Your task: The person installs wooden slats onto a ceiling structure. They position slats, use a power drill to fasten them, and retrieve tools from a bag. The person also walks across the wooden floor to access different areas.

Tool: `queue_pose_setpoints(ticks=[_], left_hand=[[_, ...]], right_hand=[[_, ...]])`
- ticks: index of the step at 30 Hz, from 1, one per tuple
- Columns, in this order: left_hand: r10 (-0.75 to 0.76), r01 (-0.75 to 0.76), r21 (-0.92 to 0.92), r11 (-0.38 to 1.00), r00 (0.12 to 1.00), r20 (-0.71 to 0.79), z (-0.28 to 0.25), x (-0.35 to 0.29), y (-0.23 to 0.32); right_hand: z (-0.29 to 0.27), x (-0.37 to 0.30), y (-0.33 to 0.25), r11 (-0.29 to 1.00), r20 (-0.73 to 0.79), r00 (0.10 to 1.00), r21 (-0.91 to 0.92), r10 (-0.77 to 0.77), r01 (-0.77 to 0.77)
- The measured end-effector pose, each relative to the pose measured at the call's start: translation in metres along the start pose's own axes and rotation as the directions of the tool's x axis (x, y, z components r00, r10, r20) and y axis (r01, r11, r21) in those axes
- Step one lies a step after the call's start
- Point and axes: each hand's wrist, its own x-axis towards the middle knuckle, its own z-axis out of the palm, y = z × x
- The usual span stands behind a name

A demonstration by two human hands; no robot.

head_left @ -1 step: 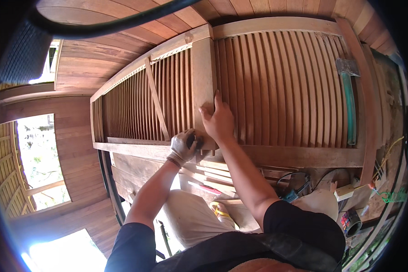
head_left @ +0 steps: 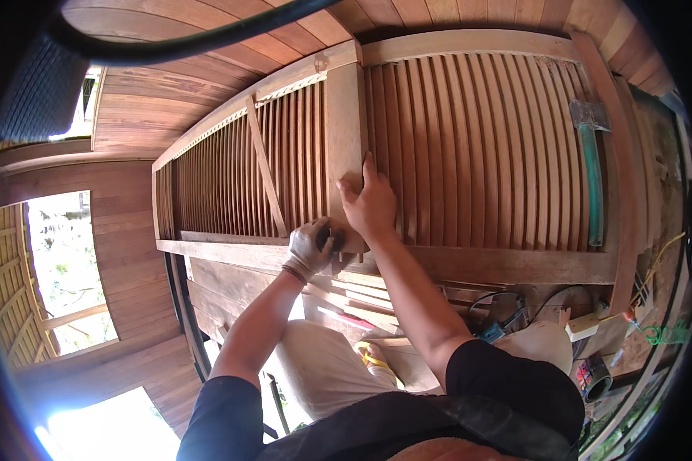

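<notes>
One large slatted reddish-brown wooden panel (head_left: 469, 154) fills the view, rigid and probably heavy; best gripped by its frame. Its broad central wooden post (head_left: 344, 131) sits under the bare right hand (head_left: 370, 206), pressed flat, fingers spread. Gloved left hand (head_left: 309, 247) is clenched around a small dark object (head_left: 327, 234), kind unclear, at the post's foot. No containers discernible.

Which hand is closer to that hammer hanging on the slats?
Right. The right hand lies flat on the wide post, on the hammer's side but well apart from it. The gloved left hand is lower and farther away.
</notes>
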Motion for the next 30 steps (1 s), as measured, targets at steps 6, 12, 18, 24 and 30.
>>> queue_pose_setpoints(ticks=[6,12,18,24,30], left_hand=[[-0.093,0.093,-0.038,0.995,0.996,0.004,0.001,0.005,0.003],[-0.173,0.178,-0.107,0.978,0.983,0.054,-0.001,0.019,0.003],[-0.127,0.126,-0.034,0.991,0.991,-0.035,0.010,0.013,-0.007],[-0.192,0.139,-0.322,0.937,0.971,-0.141,0.016,0.019,-0.022],[-0.199,0.143,-0.339,0.930,0.970,-0.137,0.013,0.014,-0.018]], right_hand=[[-0.002,0.001,-0.004,1.000,0.029,1.000,-0.007,-0.002,0.002],[-0.007,0.014,-0.007,0.989,0.092,0.995,-0.146,0.028,-0.015],[-0.042,0.026,-0.016,0.913,0.246,0.969,-0.400,0.020,0.083],[-0.024,0.013,0.003,0.952,0.110,0.988,-0.276,-0.110,0.136],[-0.003,-0.003,0.019,0.917,-0.155,0.928,-0.277,-0.337,0.287]])
